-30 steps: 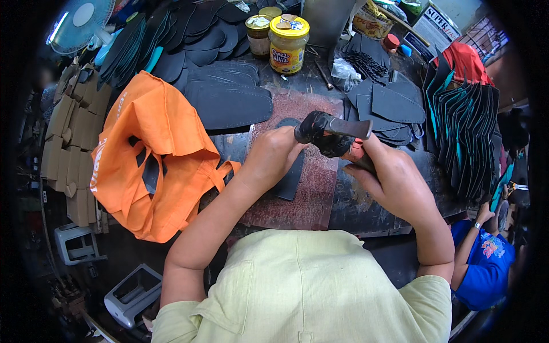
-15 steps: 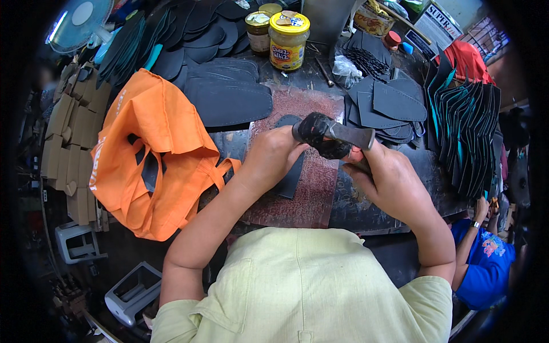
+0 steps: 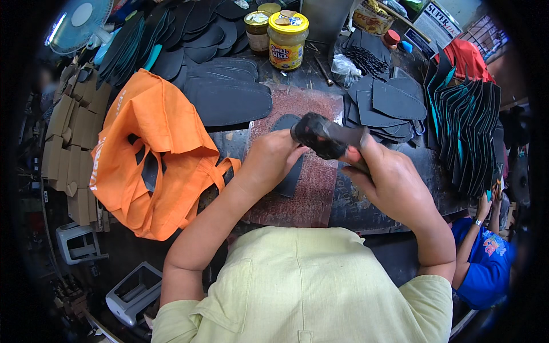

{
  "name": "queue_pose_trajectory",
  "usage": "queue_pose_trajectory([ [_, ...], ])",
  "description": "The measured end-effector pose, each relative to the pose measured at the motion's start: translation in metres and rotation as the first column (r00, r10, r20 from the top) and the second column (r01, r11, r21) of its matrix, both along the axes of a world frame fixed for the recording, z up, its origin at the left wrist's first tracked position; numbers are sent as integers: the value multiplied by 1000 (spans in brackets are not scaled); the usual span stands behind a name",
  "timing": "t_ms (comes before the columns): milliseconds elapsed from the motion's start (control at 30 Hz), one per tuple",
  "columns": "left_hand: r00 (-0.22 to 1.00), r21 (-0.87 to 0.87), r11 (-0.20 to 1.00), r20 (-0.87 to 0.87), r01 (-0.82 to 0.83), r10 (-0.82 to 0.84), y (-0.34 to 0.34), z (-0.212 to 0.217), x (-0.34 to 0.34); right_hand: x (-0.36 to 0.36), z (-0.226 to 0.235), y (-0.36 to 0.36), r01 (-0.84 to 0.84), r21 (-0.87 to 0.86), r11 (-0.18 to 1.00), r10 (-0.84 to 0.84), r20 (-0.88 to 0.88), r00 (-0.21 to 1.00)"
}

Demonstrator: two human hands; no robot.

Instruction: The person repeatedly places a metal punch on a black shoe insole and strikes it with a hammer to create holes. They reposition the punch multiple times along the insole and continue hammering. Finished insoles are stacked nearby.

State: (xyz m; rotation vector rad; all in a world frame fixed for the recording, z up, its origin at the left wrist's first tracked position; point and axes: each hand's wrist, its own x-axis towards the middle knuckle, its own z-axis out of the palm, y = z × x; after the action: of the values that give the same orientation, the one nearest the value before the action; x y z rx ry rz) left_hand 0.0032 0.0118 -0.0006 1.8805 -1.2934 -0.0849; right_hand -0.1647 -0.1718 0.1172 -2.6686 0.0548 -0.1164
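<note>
My right hand (image 3: 394, 178) is closed round a hammer (image 3: 323, 137) whose head is wrapped in black material. The head hangs over the middle of the work mat and looks slightly blurred. Close beside it, my left hand (image 3: 270, 157) has its fingers pinched together; the hammer head hides whatever they hold. Beneath the left fingers lies a black shaped piece (image 3: 293, 176) of leather-like sheet with a rounded far end. It rests on a worn reddish-brown mat (image 3: 311, 206).
An orange cloth bag (image 3: 151, 188) lies at the left. Black cut pieces (image 3: 229, 103) are stacked behind the mat, with more pieces (image 3: 394, 103) at right. A yellow-lidded jar (image 3: 287, 43) stands at the back. At far right is a person in blue (image 3: 486, 268).
The hammer head has shifted and tilted slightly in my right hand and is now blurred. My left hand stays nearly in place.
</note>
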Motion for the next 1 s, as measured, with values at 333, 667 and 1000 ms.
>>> queue_pose_trajectory([
  [333,999,48,999,-45,-3,5,4,0,0,-3,9,-2,-184,340,922,38,393,919],
  [667,996,90,995,-73,-40,46,8,0,-7,-6,22,-4,-46,101,994,32,135,990],
  [1000,999,50,999,41,-9,7,12,2,-11,-2,4,1,-29,110,994,31,-12,999],
])
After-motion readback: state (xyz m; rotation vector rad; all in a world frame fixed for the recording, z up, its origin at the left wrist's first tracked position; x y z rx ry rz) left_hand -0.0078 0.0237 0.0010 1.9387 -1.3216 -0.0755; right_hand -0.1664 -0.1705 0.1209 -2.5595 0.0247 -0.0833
